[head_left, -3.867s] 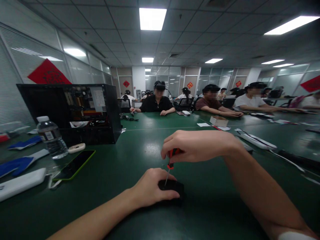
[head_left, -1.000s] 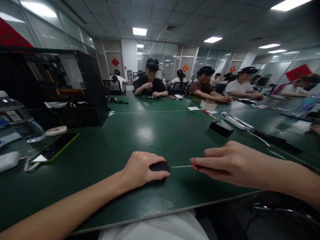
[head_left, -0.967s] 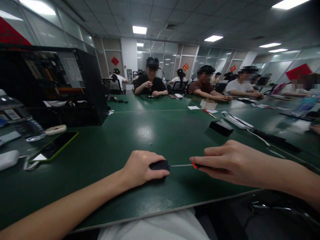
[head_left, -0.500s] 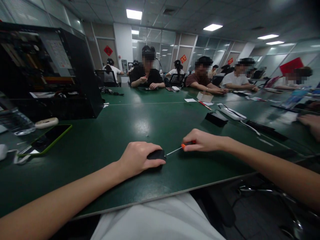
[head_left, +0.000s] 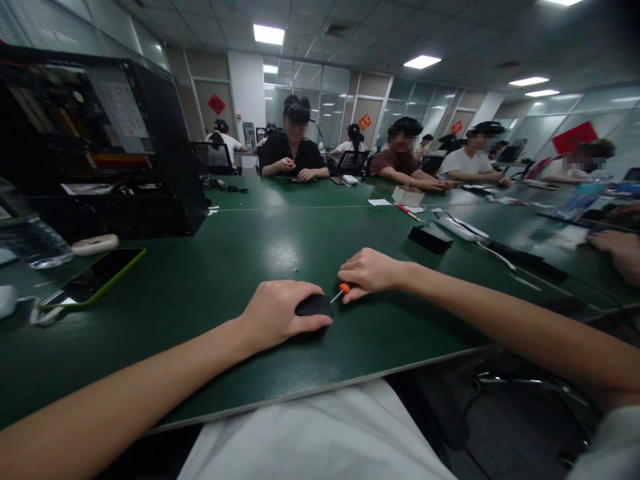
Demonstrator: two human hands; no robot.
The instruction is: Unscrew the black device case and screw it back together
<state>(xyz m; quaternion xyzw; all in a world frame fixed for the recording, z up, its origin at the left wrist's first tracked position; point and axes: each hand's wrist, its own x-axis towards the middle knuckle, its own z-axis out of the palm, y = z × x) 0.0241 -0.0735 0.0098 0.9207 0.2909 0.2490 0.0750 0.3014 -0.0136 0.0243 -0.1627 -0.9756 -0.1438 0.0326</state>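
Observation:
On the green table (head_left: 240, 267), my left hand (head_left: 280, 312) grips a small black object (head_left: 315, 307) from its left side, with the thumb along the near side. My right hand (head_left: 366, 273) is closed round a screwdriver (head_left: 345, 289) with an orange collar. Most of its handle is hidden by the fingers. The thin metal shaft points left and down, its tip at the right end of the black object. Whether the tip sits inside it I cannot tell.
An open black computer case (head_left: 165, 153) stands at the left, with a green-edged phone (head_left: 95, 279) before it. A black box (head_left: 430, 239) and a white power strip (head_left: 461, 227) lie at the right. Several people sit across the table.
My right hand has moved left, closer to the black object, and less of the screwdriver's shaft shows between them. My left hand has hardly moved.

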